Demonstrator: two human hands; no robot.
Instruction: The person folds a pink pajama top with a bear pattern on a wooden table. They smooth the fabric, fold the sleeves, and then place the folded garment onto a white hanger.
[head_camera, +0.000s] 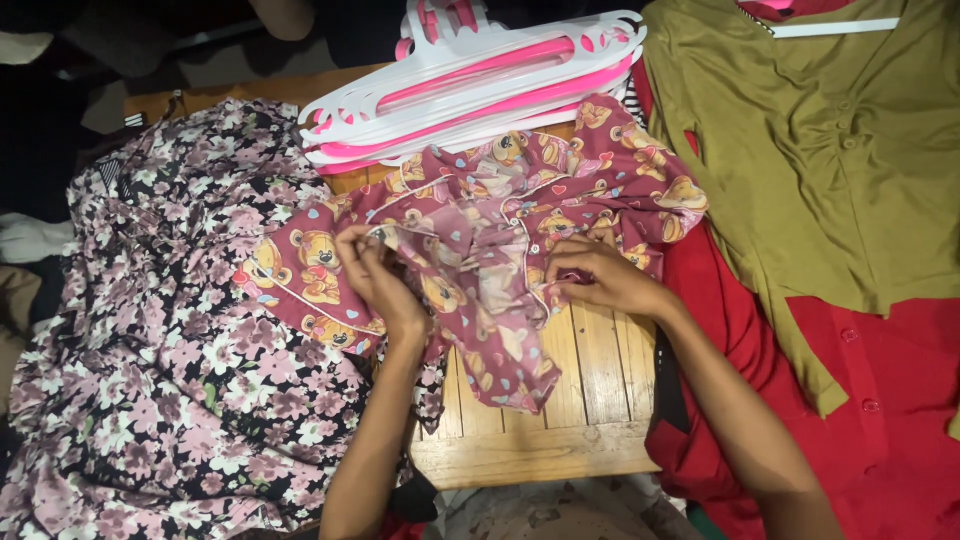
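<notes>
Bear-print top (480, 230): maroon, crumpled mid-tabletop (590, 400), hem hanging towards the near edge.
Left hand (375, 275): grip pinched shut on the piped edge by the collar.
Right hand (605, 275): grip closed on the placket.
Hanger stack (480, 80): pink and white, touching the top's far edge; a tug probably drags it over.
Floral dress (170, 330): overlapping the sleeve, could snag.

Centre: small printed shirt (500, 230) spread on slatted wooden table (590, 400), gripped at left by left hand (375, 275) and at right by right hand (600, 275). Far, just behind shirt: stack of hangers (480, 85). Left: floral garment (170, 360), partly under shirt's sleeve. Right: plain buttoned garment (880, 400), overlain farther back by gathered top (830, 150).
</notes>
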